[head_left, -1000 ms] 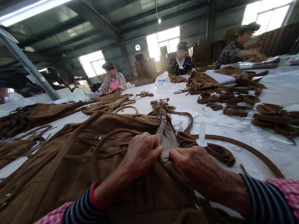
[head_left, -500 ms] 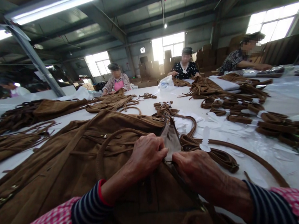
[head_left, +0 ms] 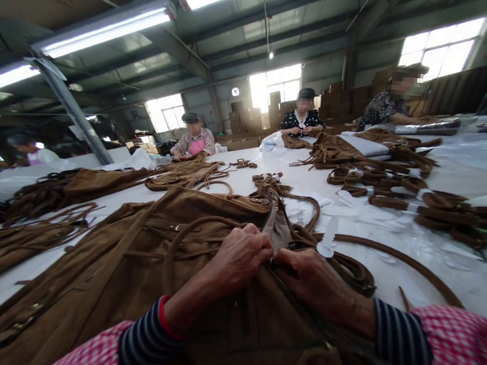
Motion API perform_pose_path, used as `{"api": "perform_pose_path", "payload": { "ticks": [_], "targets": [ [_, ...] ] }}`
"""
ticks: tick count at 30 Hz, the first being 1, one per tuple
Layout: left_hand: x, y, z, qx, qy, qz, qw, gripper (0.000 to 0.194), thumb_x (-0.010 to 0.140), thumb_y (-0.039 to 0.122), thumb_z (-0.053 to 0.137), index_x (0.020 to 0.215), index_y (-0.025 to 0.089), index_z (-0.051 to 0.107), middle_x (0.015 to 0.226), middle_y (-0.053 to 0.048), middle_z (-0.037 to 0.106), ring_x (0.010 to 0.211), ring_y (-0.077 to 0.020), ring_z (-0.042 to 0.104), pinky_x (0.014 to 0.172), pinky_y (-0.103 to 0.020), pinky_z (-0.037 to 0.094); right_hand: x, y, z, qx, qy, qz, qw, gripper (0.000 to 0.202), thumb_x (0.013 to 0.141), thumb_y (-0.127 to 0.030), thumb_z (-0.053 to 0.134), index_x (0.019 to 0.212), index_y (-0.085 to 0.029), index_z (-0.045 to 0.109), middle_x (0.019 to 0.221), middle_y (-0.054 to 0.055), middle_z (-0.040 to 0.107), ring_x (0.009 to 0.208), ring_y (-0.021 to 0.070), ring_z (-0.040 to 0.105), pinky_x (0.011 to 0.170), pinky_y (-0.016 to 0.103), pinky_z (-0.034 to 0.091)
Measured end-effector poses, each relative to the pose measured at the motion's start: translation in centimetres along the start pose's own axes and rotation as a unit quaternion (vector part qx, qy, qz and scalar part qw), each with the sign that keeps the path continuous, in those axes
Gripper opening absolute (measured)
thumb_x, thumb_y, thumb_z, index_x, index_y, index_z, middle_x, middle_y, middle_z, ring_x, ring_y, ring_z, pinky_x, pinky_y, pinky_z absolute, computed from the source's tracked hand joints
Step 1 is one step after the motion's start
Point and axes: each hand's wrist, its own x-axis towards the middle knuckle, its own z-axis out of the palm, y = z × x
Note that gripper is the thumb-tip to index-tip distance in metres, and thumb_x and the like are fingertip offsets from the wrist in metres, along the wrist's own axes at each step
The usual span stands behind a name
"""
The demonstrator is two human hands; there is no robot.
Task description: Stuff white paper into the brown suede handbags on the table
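Note:
A large brown bag (head_left: 134, 286) with handles and metal fittings lies across the table in front of me. Its top opening shows a grey lining (head_left: 280, 227). My left hand (head_left: 244, 255) is closed, pinching the near edge of the opening. Close beside it, my right hand (head_left: 303, 274) is also closed on the bag's edge, fingertips almost touching those of the left. Whatever small part sits between the fingertips is hidden. One brown handle (head_left: 170, 255) arches by my left wrist. Another handle (head_left: 406, 254) curves out to the right, beyond my right hand.
Coiled brown straps (head_left: 448, 207) with white paper bands lie on the white table (head_left: 244, 177) to the right, among white paper tags (head_left: 327, 237). More brown bags (head_left: 104, 185) rest at left. Several people, including one in a pink apron (head_left: 196, 144), work across the table.
My right hand has drawn slightly left, closer to my left hand at the bag's opening. The whole view has shifted a little. The co-worker in the middle has brought both hands together.

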Motion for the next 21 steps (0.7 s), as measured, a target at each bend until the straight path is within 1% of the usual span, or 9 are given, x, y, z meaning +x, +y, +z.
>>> {"api": "perform_pose_path", "payload": {
  "ticks": [2,5,6,9,12,14,15,18,21],
  "targets": [
    [-0.2,0.1,-0.2,-0.003,0.0,0.003,1.0,0.012,0.096,0.018,0.053,0.095,0.021,0.065,0.097,-0.002,0.061,0.096,-0.0191,0.055,0.086,-0.032,0.037,0.0,0.1,0.1,0.024,0.009,0.028,0.999,0.013,0.094,-0.02,0.055,0.103,-0.018,0.064,0.077,0.002,0.067,0.069,0.0168,0.062,0.064,0.026,0.038],
    [-0.6,0.2,-0.5,-0.007,-0.005,0.025,1.0,0.016,0.092,0.012,0.053,0.103,0.022,0.06,0.102,0.0,0.062,0.101,-0.0193,0.054,0.09,-0.033,0.035,0.2,0.1,0.0,0.046,0.015,0.043,0.998,0.033,0.089,-0.019,0.06,0.123,-0.017,0.059,0.078,0.0,0.066,0.067,0.0165,0.058,0.061,0.025,0.035],
    [-0.7,0.2,-0.5,-0.008,-0.009,0.033,0.999,0.017,0.091,0.011,0.052,0.103,0.022,0.059,0.103,0.0,0.062,0.102,-0.0193,0.053,0.091,-0.033,0.034,0.3,0.2,-0.1,0.043,0.008,0.037,0.998,0.033,0.089,-0.02,0.06,0.122,-0.018,0.059,0.078,0.0,0.066,0.067,0.0164,0.057,0.061,0.025,0.034],
    [-1.1,0.2,-0.5,-0.01,-0.011,0.041,0.999,0.018,0.09,0.01,0.052,0.101,0.023,0.059,0.102,0.0,0.06,0.102,-0.0187,0.053,0.092,-0.033,0.034,0.7,0.2,-0.2,0.015,-0.015,0.016,1.0,0.018,0.09,-0.021,0.06,0.107,-0.019,0.066,0.079,0.002,0.067,0.068,0.016,0.055,0.062,0.026,0.034],
    [-1.2,0.1,-0.5,-0.004,0.014,0.034,0.999,0.01,0.093,0.014,0.055,0.098,0.023,0.058,0.099,0.001,0.059,0.096,-0.017,0.054,0.086,-0.03,0.036,0.8,0.0,-0.2,-0.026,-0.022,0.015,0.999,0.01,0.091,-0.02,0.06,0.099,-0.019,0.067,0.08,0.003,0.069,0.07,0.016,0.057,0.062,0.026,0.032],
    [-1.2,0.2,-0.8,0.042,0.023,0.026,0.999,0.002,0.096,0.022,0.057,0.096,0.023,0.059,0.097,0.001,0.059,0.091,-0.0169,0.054,0.082,-0.03,0.036,0.6,-0.3,-0.1,-0.064,-0.031,0.018,0.997,0.009,0.092,-0.018,0.06,0.097,-0.018,0.066,0.08,0.004,0.07,0.07,0.0168,0.06,0.061,0.027,0.03],
    [-1.1,0.4,-1.0,0.082,0.022,0.023,0.996,0.003,0.097,0.025,0.058,0.095,0.023,0.06,0.095,0.001,0.058,0.088,-0.0172,0.054,0.08,-0.031,0.035,0.5,-0.4,-0.1,-0.083,-0.037,0.017,0.996,0.009,0.092,-0.016,0.058,0.097,-0.017,0.066,0.08,0.005,0.071,0.07,0.0172,0.061,0.06,0.028,0.029],
    [-0.7,1.1,-2.0,0.201,-0.011,0.03,0.979,0.01,0.099,0.028,0.056,0.095,0.025,0.065,0.088,0.0,0.056,0.081,-0.0186,0.052,0.076,-0.033,0.032,0.1,-0.7,-0.1,-0.108,-0.046,-0.002,0.993,0.014,0.095,-0.01,0.052,0.101,-0.015,0.064,0.083,0.007,0.073,0.07,0.0176,0.064,0.059,0.029,0.028],
    [-0.3,1.7,-2.9,0.248,-0.056,0.046,0.966,0.009,0.096,0.029,0.061,0.097,0.031,0.069,0.084,-0.001,0.056,0.085,-0.0206,0.052,0.073,-0.033,0.029,-0.1,-0.6,0.1,-0.098,-0.029,-0.033,0.994,0.017,0.099,-0.011,0.047,0.102,-0.014,0.063,0.085,0.008,0.073,0.071,0.0172,0.066,0.059,0.029,0.029]
  ]
}}
